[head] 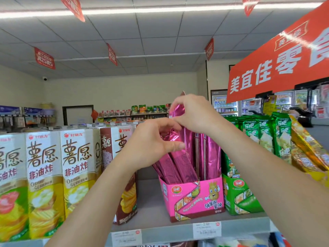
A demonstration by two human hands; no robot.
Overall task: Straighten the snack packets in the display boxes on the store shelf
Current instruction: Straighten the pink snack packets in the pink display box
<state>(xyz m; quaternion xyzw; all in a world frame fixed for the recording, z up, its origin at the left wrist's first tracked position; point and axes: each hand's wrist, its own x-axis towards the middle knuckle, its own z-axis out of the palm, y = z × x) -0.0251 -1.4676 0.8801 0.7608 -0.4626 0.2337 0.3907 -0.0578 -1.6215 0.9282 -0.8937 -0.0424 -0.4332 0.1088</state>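
Note:
A pink display box (194, 198) stands on the top shelf (178, 232) and holds several tall magenta foil snack packets (179, 164). Some packets lean left; others stand upright at the box's right side. My left hand (151, 139) pinches the upper part of a leaning packet between thumb and fingers. My right hand (194, 113) grips the top edges of the packets from above. A green display box (240, 198) with green packets (263, 134) stands just to the right.
Tall potato-chip cartons (44, 175) fill the shelf to the left, a brown one (115, 148) nearest my left arm. Yellow packets (309, 154) lean at far right. A red sign (277, 65) hangs above right. Price tags (206, 229) line the shelf edge.

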